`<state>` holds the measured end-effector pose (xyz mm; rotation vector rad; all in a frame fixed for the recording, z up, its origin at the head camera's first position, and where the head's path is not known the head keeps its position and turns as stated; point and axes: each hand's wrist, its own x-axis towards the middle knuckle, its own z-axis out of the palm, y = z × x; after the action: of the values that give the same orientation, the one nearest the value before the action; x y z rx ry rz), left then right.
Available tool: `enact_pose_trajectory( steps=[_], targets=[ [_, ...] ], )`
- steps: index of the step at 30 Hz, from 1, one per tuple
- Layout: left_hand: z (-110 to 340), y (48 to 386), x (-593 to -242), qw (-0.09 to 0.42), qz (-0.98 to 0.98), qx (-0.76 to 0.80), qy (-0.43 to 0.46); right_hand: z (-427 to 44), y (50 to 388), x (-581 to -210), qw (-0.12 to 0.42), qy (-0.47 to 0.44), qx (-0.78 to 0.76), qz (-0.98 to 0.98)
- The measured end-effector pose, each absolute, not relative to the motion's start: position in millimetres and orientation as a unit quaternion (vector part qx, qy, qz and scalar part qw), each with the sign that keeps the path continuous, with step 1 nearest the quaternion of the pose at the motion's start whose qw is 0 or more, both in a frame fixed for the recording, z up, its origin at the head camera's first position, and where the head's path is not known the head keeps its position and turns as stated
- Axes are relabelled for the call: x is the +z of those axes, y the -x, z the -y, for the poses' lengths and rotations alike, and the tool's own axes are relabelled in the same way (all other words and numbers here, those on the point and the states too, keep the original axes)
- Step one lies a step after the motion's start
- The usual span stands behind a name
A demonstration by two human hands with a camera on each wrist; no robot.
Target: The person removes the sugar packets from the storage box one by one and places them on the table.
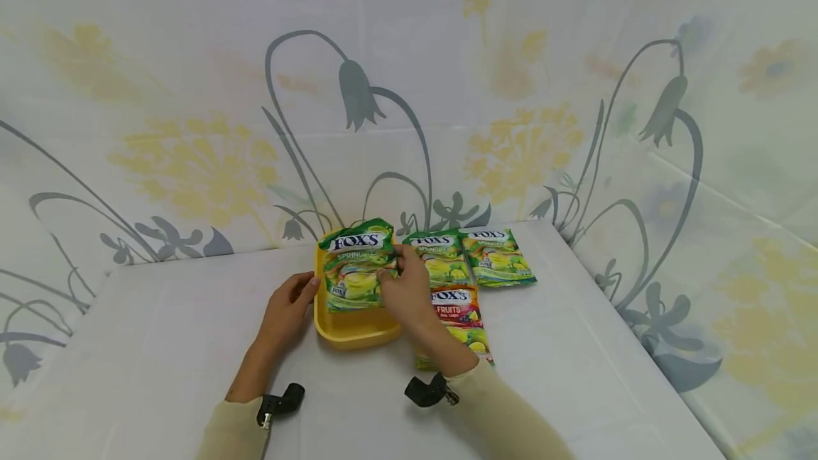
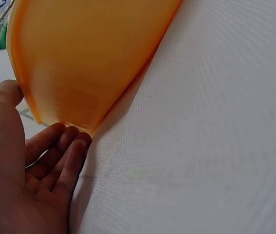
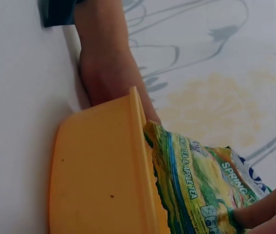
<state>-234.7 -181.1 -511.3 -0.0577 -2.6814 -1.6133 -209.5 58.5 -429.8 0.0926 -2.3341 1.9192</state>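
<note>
My right hand (image 1: 409,293) pinches a green FOX'S Spring Tea candy packet (image 1: 361,265) at its right edge. The packet is over the yellow plastic tub (image 1: 358,339), its lower end inside the rim. In the right wrist view, the fingers (image 3: 259,212) press on the packet's front beside the tub wall (image 3: 103,165). My left hand (image 1: 287,307) holds the tub's left side. The left wrist view shows its thumb (image 2: 11,90) at the rim and its fingertips against the lower wall. The tub's inside is partly hidden by the packet.
Right of the tub lie two more green FOX'S packets, one nearer (image 1: 437,254) and one farther right (image 1: 498,258). A red-and-green FOX'S Fruits packet (image 1: 456,314) lies in front of them, partly under my right forearm. A flower-patterned sheet (image 1: 409,126) rises behind the white table (image 1: 192,318).
</note>
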Motion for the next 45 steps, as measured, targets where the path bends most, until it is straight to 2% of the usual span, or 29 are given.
enact_pose_trajectory(
  steps=[15,22,34,45],
  targets=[
    [181.0,235.4,-512.9,0.009,0.855,-0.518,0.019,-96.6,197.3,-411.7,0.031,-0.01,0.676,0.736],
    [181.7,234.8,-511.6,0.014,0.854,-0.519,0.026,-113.6,193.3,-408.0,0.038,0.0,0.673,0.739],
    [180.3,233.3,-513.5,0.013,0.854,-0.519,0.027,-143.6,178.9,-418.4,-0.003,0.034,0.682,0.731],
    [181.4,235.2,-514.3,0.014,0.854,-0.52,0.027,-178.3,170.7,-428.2,-0.013,0.069,0.668,0.741]
  ],
)
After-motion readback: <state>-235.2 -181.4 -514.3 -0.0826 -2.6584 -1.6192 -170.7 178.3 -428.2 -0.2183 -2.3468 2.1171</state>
